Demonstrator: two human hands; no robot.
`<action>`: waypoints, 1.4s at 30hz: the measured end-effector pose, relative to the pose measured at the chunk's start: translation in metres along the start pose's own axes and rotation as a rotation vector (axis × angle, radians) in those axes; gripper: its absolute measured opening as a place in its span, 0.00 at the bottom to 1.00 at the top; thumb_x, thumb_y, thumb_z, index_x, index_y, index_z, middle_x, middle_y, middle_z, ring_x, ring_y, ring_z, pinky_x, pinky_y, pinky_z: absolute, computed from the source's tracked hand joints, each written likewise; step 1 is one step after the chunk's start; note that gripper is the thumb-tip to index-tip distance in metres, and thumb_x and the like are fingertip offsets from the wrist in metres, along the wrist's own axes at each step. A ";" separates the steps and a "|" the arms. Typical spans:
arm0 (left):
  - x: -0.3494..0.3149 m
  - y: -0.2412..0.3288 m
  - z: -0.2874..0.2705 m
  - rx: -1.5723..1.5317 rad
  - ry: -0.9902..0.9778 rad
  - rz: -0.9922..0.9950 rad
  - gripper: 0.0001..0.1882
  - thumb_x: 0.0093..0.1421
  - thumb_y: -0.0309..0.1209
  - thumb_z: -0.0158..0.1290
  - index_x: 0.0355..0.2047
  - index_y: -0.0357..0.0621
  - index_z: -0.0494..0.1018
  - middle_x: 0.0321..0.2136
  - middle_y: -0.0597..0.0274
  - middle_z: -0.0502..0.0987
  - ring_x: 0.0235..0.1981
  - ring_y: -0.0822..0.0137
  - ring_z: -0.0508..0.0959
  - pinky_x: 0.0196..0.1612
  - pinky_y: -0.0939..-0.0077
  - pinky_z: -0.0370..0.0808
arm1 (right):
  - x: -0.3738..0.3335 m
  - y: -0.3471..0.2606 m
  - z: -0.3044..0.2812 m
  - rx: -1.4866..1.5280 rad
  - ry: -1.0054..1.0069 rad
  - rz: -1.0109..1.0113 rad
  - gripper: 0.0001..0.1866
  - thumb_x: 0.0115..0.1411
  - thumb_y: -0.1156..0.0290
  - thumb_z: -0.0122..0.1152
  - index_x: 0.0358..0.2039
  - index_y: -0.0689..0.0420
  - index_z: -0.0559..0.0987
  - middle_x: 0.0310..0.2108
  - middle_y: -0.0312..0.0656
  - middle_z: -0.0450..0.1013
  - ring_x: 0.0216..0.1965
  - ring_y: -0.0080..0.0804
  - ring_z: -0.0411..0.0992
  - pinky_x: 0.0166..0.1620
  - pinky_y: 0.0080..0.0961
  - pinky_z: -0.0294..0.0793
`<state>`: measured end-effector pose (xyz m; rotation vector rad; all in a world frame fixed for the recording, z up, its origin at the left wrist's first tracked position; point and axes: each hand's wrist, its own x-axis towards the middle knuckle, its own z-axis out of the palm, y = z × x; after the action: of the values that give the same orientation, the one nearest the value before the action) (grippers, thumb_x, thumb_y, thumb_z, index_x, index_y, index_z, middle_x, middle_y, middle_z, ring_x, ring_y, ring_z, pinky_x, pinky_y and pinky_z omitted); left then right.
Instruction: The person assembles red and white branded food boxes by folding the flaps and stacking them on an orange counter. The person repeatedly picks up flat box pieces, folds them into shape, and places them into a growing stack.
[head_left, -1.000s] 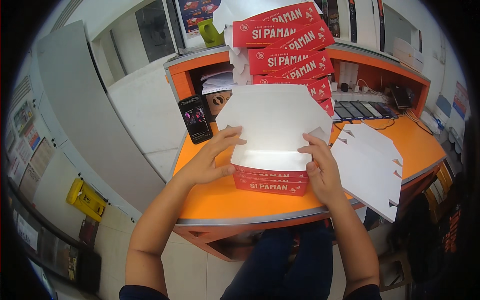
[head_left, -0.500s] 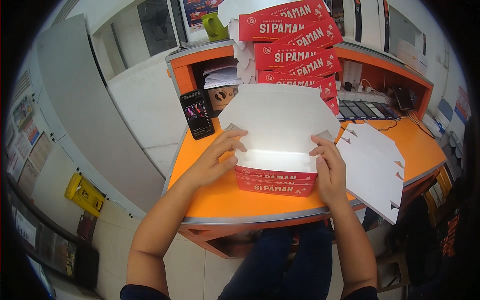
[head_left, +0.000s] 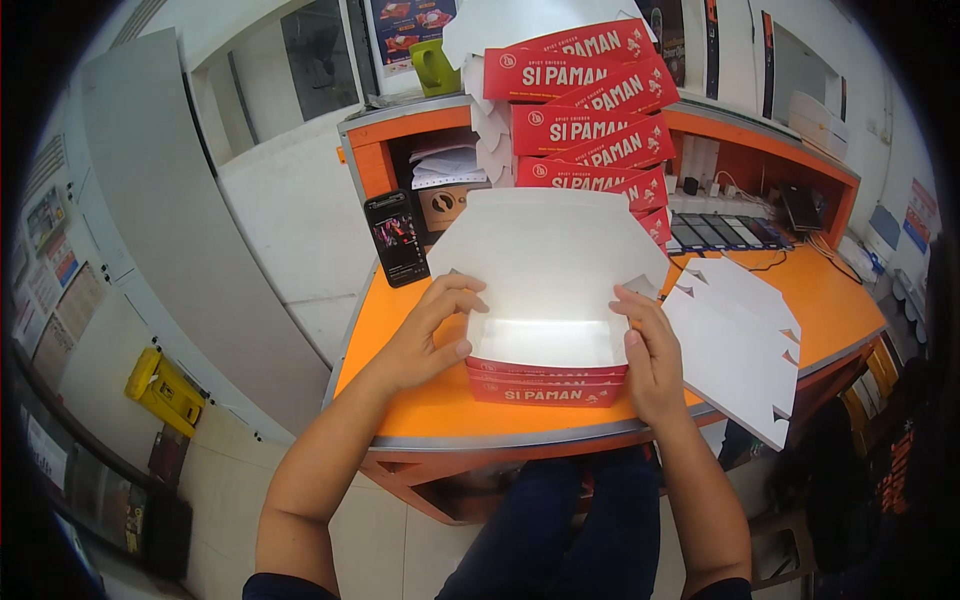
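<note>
Our left hand: we have its fingers [head_left: 470, 284] bent at the left side of the open box, thumb by the front corner; we cannot tell whether the hand [head_left: 428, 338] pinches the wall.
Our right hand: we rest its bent fingers at the box's right side, thumb just below them; whether this hand [head_left: 655, 358] grasps the wall, we cannot tell.
Open box [head_left: 545, 345]: between our hands, white inside, sitting on other red boxes [head_left: 545, 394] near the front edge of the orange desk [head_left: 420, 415].
Lid [head_left: 545, 235]: raised at the back, white face toward us.
Flat white cardboard [head_left: 735, 340]: to our right, notched, overhanging the desk edge.
Tall stack of red boxes [head_left: 575, 130]: behind the lid, fanned at angles.
Phone [head_left: 397, 238]: propped upright to our left, screen lit.
Green mug [head_left: 435, 70]: on the upper ledge, left of the tall stack.
</note>
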<state>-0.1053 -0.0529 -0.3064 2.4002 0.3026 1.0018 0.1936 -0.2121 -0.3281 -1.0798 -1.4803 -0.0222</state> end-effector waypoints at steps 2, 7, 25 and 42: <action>0.002 0.003 -0.002 -0.006 0.075 0.046 0.36 0.68 0.67 0.52 0.52 0.43 0.78 0.61 0.50 0.71 0.60 0.58 0.71 0.61 0.59 0.69 | 0.004 -0.009 -0.003 -0.053 0.052 -0.041 0.11 0.70 0.74 0.50 0.46 0.64 0.80 0.57 0.55 0.77 0.61 0.51 0.74 0.64 0.40 0.70; -0.001 -0.002 -0.014 0.091 0.246 0.107 0.34 0.70 0.63 0.53 0.49 0.39 0.78 0.49 0.55 0.75 0.44 0.62 0.74 0.51 0.66 0.73 | 0.035 -0.023 -0.031 -0.199 0.156 -0.202 0.12 0.72 0.71 0.52 0.43 0.65 0.80 0.50 0.54 0.78 0.54 0.47 0.76 0.59 0.39 0.72; -0.008 -0.029 -0.030 0.193 0.496 0.000 0.17 0.64 0.31 0.62 0.51 0.39 0.75 0.46 0.57 0.74 0.44 0.62 0.75 0.52 0.68 0.73 | 0.319 -0.057 -0.059 -0.874 -0.002 -0.355 0.18 0.68 0.70 0.65 0.56 0.60 0.80 0.58 0.57 0.77 0.59 0.54 0.76 0.60 0.44 0.76; -0.006 -0.022 -0.035 0.236 0.531 0.015 0.16 0.65 0.29 0.60 0.51 0.37 0.75 0.47 0.56 0.75 0.45 0.63 0.76 0.54 0.68 0.74 | 0.249 -0.106 -0.069 -0.515 0.288 -0.527 0.14 0.70 0.66 0.67 0.50 0.60 0.77 0.52 0.47 0.71 0.48 0.42 0.78 0.56 0.38 0.80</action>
<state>-0.1348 -0.0239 -0.3007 2.2960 0.6198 1.6871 0.2266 -0.1658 -0.0543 -0.9979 -1.4872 -0.9332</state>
